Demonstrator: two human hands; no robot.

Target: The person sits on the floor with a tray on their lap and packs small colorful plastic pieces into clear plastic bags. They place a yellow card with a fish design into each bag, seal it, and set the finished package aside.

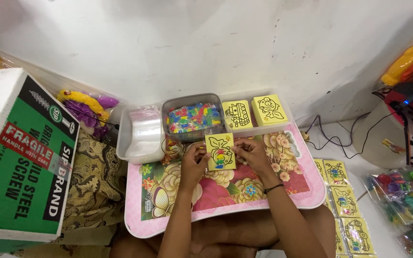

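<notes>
Both hands grasp a yellow card (220,151). The left hand (193,160) pinches its left edge, the right hand (250,154) its right, above a flowered tray (244,191).

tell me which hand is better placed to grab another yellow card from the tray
Right, likely. The right hand lies nearer the yellow cards in the tray; the left hand sits farther.

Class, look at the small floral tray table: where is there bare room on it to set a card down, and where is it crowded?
Free: the floral tray table in front of both hands, down to its near pink rim, and its right part beside the right hand. Crowded: the back edge, lined by the bag tub, bead container and card stacks; the left hand and yellow card fill the middle.
</notes>
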